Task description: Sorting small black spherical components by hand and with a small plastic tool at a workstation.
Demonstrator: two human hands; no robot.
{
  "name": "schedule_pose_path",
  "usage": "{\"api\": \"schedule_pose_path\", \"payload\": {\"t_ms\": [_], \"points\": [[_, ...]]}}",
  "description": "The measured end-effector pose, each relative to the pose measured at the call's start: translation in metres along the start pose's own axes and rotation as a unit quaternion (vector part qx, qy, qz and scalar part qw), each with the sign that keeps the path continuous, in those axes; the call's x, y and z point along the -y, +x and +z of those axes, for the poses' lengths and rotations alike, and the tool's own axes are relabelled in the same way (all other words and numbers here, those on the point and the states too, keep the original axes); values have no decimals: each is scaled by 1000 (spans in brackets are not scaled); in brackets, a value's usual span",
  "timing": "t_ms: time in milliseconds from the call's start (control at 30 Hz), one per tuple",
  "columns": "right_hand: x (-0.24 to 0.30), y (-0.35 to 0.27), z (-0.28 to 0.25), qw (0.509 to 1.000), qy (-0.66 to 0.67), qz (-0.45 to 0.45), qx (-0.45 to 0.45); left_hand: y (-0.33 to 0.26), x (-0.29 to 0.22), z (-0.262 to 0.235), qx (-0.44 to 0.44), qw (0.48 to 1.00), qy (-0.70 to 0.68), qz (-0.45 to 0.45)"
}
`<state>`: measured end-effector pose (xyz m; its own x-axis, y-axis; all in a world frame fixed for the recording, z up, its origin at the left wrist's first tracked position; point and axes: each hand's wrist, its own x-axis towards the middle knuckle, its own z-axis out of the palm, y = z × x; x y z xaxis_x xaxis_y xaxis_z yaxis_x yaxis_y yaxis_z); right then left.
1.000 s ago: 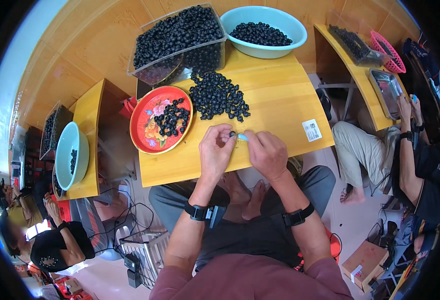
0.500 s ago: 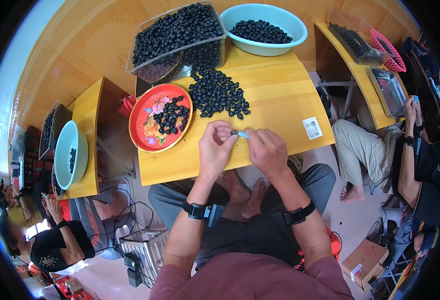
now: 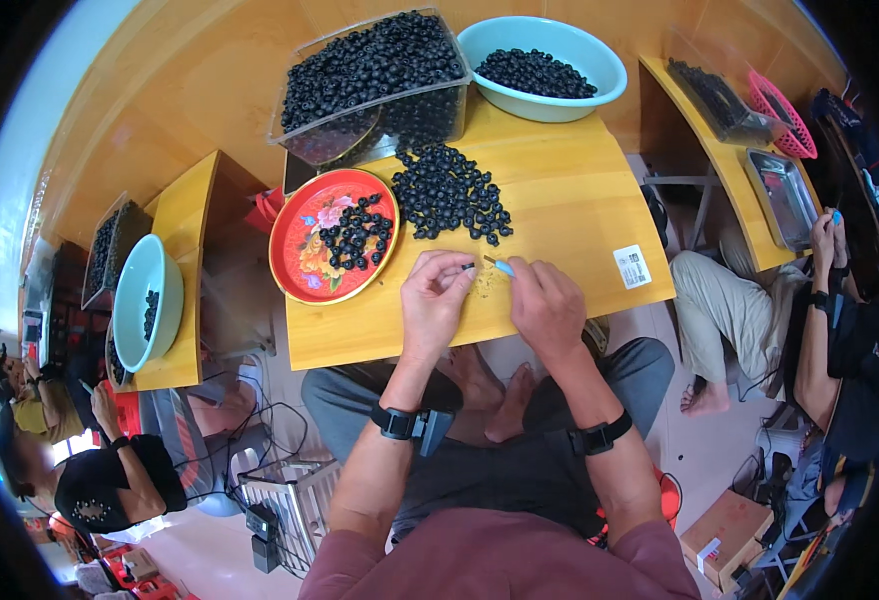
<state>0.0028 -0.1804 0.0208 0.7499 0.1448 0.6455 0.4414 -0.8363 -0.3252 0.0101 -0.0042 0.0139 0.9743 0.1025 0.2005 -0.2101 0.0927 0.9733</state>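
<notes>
Over the near part of the yellow table (image 3: 560, 190), my left hand (image 3: 432, 308) pinches a small black bead (image 3: 469, 266) between thumb and fingertips. My right hand (image 3: 548, 308) grips a small tool with a light blue handle (image 3: 505, 268); its thin tip points at the bead, with a narrow gap between them. Fine crumbs (image 3: 487, 284) lie on the wood below. Beyond my hands spreads a loose pile of black beads (image 3: 450, 195). Left of it, a red flowered tray (image 3: 295, 215) carries a smaller group of beads, several showing pale spots.
At the table's back stand a clear bin (image 3: 305, 125) heaped with black beads and a light blue basin (image 3: 615, 88) holding more. A white label (image 3: 632, 266) is stuck at the right. People work at side tables, left (image 3: 175, 215) and right (image 3: 705, 150). A metal rack (image 3: 295, 510) stands lower left.
The tool's tip has drawn back rightward from the bead, so a gap now shows between my hands. The whole view has shifted slightly.
</notes>
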Motion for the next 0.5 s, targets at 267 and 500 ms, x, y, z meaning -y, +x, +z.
{"api": "schedule_pose_path", "payload": {"t_ms": [267, 500], "points": [[-2, -4, 0, 1000, -17, -1, -2, -2, 3, 3, 7, 1000, 21, 3], [-1, -2, -3, 1000, -19, -1, 5, -2, -1, 2, -2, 995, 103, 3]]}}
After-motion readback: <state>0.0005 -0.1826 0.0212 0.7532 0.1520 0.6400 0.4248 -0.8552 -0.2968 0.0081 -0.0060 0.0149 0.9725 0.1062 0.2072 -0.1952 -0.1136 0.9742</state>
